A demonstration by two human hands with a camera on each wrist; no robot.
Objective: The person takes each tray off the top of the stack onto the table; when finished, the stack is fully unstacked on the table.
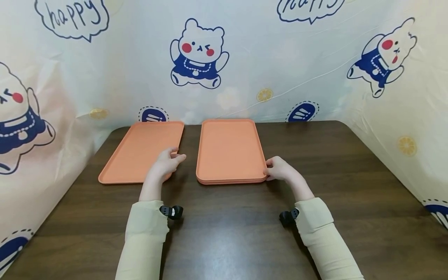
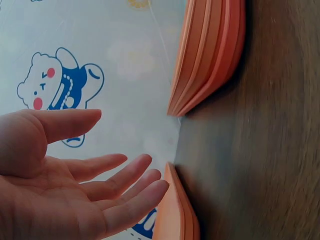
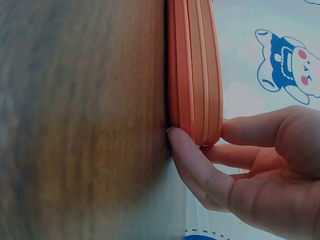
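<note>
A stack of orange rectangular trays lies on the table, its layered rims visible in the right wrist view. At the stack's near right corner, my right hand grips the edge, thumb at the upper side and fingertips low by the tabletop. Left of the stack lies another orange tray. My left hand hovers at this tray's right side, covering part of its rim. In the left wrist view the left fingers are spread and loosely bent, with nothing between them and the thumb.
Both trays' places are on a dark brown wooden table with rounded far corners. A pale cloth printed with bears hangs behind and along both sides. Each sleeve cuff carries a small black camera.
</note>
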